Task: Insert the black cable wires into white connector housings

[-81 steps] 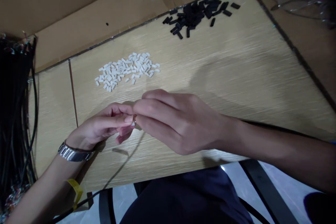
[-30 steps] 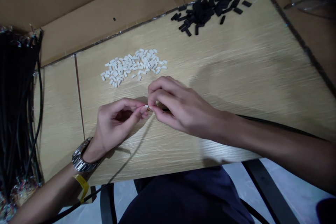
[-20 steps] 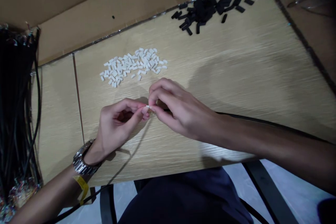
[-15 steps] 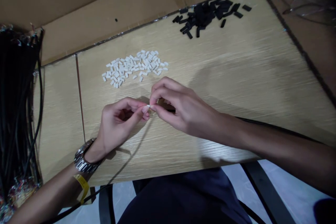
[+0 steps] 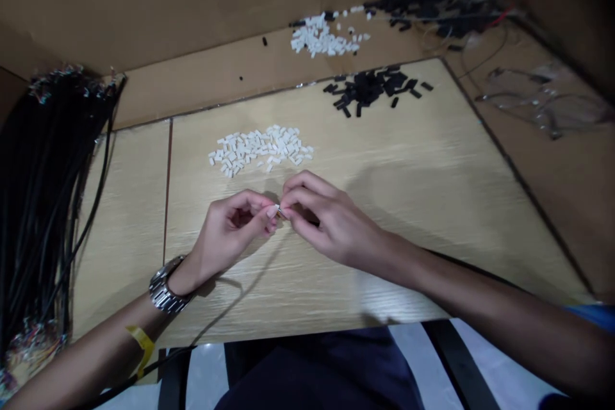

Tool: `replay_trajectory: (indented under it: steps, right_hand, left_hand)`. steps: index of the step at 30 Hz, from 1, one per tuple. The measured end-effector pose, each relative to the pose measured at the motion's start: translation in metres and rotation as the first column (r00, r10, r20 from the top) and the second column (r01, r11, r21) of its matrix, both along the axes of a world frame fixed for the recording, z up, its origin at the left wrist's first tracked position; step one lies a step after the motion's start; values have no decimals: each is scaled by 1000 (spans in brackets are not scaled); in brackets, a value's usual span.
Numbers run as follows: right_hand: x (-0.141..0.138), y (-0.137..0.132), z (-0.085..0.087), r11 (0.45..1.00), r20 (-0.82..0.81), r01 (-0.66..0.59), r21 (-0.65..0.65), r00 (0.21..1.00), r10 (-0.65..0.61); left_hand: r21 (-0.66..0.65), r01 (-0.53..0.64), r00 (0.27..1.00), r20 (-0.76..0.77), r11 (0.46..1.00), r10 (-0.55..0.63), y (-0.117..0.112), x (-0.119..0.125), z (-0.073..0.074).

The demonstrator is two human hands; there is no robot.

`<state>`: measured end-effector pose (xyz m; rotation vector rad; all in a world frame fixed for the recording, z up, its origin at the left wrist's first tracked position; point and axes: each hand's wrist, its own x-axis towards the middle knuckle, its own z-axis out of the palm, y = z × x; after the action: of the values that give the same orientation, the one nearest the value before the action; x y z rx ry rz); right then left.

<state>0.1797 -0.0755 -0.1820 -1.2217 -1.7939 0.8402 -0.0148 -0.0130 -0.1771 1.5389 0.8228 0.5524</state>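
Near the middle of the table, my left hand and my right hand meet fingertip to fingertip. Thumb and forefinger of the left pinch a small white sleeve. Closed in a pinch, the right hand holds a thin wire right beside the sleeve; its tip is too small to make out. A black cable runs out from behind my right forearm, its other parts hidden by the hand and arm. Just beyond my fingers lies a loose pile of white sleeves.
Black sleeves are heaped at the table's far edge. More white pieces and dark pieces lie on the cardboard behind. A thick bundle of black cables with bare coloured ends hangs at the left. Another cable passes below my left forearm.
The view has tilted up, so more of the cardboard behind the table shows. Both hands stay pinched together, with the white sleeve turned slightly between the fingertips.
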Motion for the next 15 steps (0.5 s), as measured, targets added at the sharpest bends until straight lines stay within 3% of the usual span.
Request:
replay_trajectory:
  steps: [4, 7, 11, 15]
  right_hand:
    - [4, 2, 5, 949, -202, 61, -309, 971, -129]
    - [8, 5, 11, 877, -306, -60, -477, 946, -102]
    - [5, 7, 15, 761, -447, -309, -571, 894, 28]
    - [0, 4, 14, 731, -535, -360, -580, 845, -9]
  left_hand:
    - [63, 0, 1000, 29, 998, -2, -1, -5, -2]
    - [326, -42, 999, 41, 944, 30, -4, -10, -2]
    - [717, -5, 995, 71, 697, -66, -3, -16, -1]
    - [865, 45, 989, 32, 500, -145, 2, -21, -4]
